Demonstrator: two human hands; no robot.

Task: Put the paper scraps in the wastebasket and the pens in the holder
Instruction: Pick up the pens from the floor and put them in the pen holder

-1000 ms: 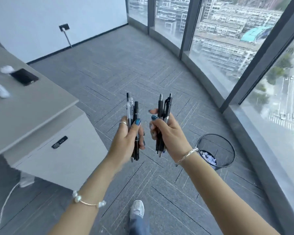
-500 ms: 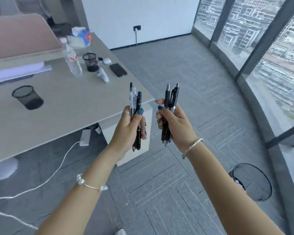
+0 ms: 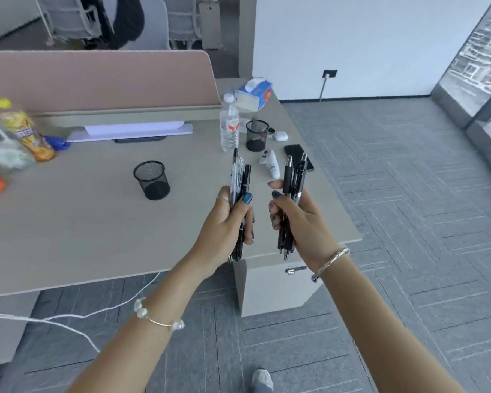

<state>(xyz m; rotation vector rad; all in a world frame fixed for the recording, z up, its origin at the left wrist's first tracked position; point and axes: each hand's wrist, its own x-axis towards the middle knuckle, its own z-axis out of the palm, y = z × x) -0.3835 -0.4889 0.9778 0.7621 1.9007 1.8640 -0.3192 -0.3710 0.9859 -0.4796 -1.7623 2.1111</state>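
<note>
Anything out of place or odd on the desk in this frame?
Nothing spilled or damaged. Both mesh holders, the near one and the far one, stand upright and look empty; the pens are in the left hand and right hand.

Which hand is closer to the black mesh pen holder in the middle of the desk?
Left. The left hand is just right of the black mesh pen holder; the right hand is farther right.

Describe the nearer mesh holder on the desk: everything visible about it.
The nearer holder is a black cup of what looks like wire mesh, round, open-topped, narrowing slightly toward a solid-looking dark base. It stands upright on the beige desk, apart from everything else, left of both hands. It looks empty; no pens are in it yet.
</note>
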